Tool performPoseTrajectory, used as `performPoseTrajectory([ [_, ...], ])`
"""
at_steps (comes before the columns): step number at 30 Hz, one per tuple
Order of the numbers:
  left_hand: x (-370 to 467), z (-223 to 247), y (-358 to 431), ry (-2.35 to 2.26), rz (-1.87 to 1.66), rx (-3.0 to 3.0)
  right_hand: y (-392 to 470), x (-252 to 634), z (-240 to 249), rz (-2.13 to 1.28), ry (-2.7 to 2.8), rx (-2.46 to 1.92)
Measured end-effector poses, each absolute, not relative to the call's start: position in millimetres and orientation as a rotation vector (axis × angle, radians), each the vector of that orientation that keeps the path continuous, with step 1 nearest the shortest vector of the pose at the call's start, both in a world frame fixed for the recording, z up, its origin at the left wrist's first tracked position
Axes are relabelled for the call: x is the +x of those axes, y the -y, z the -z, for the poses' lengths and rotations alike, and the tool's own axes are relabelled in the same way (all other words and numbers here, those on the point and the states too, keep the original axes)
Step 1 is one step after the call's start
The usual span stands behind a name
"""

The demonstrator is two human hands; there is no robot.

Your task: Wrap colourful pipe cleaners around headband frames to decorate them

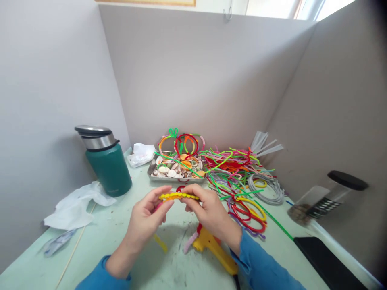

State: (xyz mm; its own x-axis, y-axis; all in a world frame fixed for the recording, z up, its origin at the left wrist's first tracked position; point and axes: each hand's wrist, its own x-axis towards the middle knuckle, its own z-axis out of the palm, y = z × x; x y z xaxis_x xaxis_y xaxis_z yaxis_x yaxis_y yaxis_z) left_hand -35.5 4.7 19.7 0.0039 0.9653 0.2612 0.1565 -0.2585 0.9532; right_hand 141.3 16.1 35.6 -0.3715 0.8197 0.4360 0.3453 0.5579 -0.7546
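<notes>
Between both hands, raised above the table, is a curved band of yellow pipe cleaner (177, 195) with some orange below it. My left hand (150, 209) pinches its left end, and a bit of pink shows by those fingers. My right hand (205, 203) grips the right end between thumb and fingers. Beneath my right wrist lies a yellow hot glue gun (216, 249), with a short pale purple pipe cleaner piece (190, 242) by its nozzle. A loose yellow piece (160, 243) lies under my left hand.
A metal tray (177, 180) of seashells, topped by pipe cleaner rings (186, 146), stands behind my hands. Loose pipe cleaners (229, 161) pile up at right. A green bottle (107, 169) and tissue (72, 205) are left; a clear jar (329, 197) and black phone-like slab (326, 262) right.
</notes>
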Motion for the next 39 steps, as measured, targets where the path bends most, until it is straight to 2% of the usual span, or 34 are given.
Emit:
performPoseTrajectory([
  [13, -42.6, -16.9, 1.2, -1.235, -1.666, 2.190, -25.0, 156.4, -41.1, -0.877, 1.869, -0.843],
  [23, -41.9, -10.8, 2.2, -1.329, -1.767, 2.068, -22.6, 153.6, -41.9, -0.621, 1.941, -0.825],
  [29, -42.4, -6.1, 1.4, -1.224, -1.804, 1.976, -22.3, 152.1, -36.9, -0.497, 1.940, -0.802],
  [39, -45.5, -10.7, -1.7, -1.084, -1.624, 1.973, -27.1, 154.7, -30.3, -0.393, 1.973, -0.774],
])
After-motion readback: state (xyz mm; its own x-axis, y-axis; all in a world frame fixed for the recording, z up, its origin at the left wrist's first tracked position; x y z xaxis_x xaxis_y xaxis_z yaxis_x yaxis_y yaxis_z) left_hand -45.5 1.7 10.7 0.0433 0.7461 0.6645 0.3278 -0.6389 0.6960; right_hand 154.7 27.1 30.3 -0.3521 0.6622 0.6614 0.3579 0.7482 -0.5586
